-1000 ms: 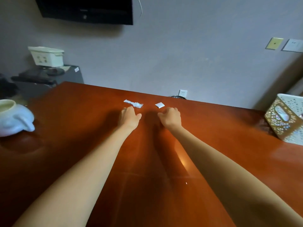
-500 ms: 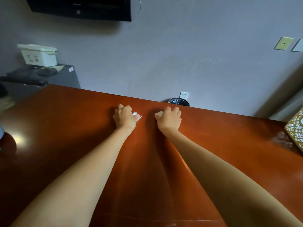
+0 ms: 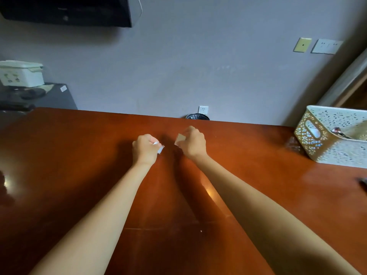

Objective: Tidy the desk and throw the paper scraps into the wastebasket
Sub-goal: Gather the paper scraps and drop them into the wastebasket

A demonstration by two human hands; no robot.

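My left hand (image 3: 145,148) is closed on a crumpled white paper scrap (image 3: 160,149) that sticks out from its fingers on the right side. My right hand (image 3: 193,143) pinches a small square paper scrap (image 3: 180,138) between thumb and fingers. Both hands hover just above the red-brown desk (image 3: 79,175), near its far edge and about a hand's width apart. Behind that far edge, only the rim of a dark wastebasket (image 3: 197,116) with a black liner shows on the floor by the wall.
A white-and-gold perforated basket (image 3: 325,139) with a spoon inside stands at the desk's right. A dark object (image 3: 363,182) peeks in at the right edge. A grey cabinet (image 3: 49,96) with a white box stands far left. A wall socket (image 3: 203,110) sits above the wastebasket.
Both hands reached the two scraps lying on the desk, closed on them and lifted them off the surface. The view shifted, bringing the basket back in at the right.
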